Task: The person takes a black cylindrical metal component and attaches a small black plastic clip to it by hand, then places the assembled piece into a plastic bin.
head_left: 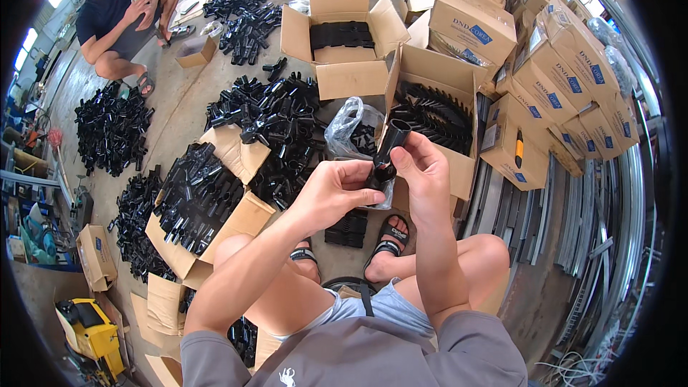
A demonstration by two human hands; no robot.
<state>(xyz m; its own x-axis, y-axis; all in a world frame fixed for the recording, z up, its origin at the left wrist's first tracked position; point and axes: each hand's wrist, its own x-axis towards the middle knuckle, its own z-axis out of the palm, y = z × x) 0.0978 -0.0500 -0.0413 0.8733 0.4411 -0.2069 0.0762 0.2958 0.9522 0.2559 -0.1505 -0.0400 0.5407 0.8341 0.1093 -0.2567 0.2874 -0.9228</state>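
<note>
Both hands are closed on one black tubular fitting point(391, 139), held up in front of my knees with its round open end at the top. My left hand point(345, 183) pinches its lower part, and the fingers hide some of it. Higher up, my right hand point(423, 165) grips its side with thumb and fingers. Just behind the fitting are a clear plastic bag point(344, 125) with small black pieces in it and an open cardboard box point(437, 68) with black parts point(448, 115) lined up in rows. Dark stacked pieces point(346, 229) lie between my feet.
Loose black fittings point(269, 111) are heaped on the floor, and more fill a torn carton point(244, 226) at my left. Another open box point(333, 0) stands ahead. Stacked cartons point(473, 21) and metal profiles point(527, 222) line the right. A person point(118, 11) crouches at far left.
</note>
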